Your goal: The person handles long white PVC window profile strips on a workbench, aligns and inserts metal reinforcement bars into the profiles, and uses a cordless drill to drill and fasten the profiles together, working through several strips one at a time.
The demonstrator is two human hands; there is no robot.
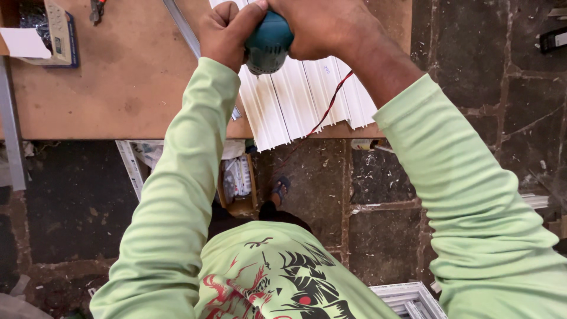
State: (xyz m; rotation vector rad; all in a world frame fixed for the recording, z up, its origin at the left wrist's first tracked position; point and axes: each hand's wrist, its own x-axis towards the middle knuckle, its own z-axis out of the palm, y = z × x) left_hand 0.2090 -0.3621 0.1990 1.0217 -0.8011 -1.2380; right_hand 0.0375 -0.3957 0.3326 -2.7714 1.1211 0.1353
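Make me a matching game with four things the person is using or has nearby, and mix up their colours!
Things:
1. power tool gripped by the left hand and the right hand
2. ribbed panels lying on the workbench
3. twisted wire running across the panels
4. sleeve on the arm

Colours:
A. white
B. light green
C. teal
D. red and black

Right pairs: 1-C, 2-A, 3-D, 4-B
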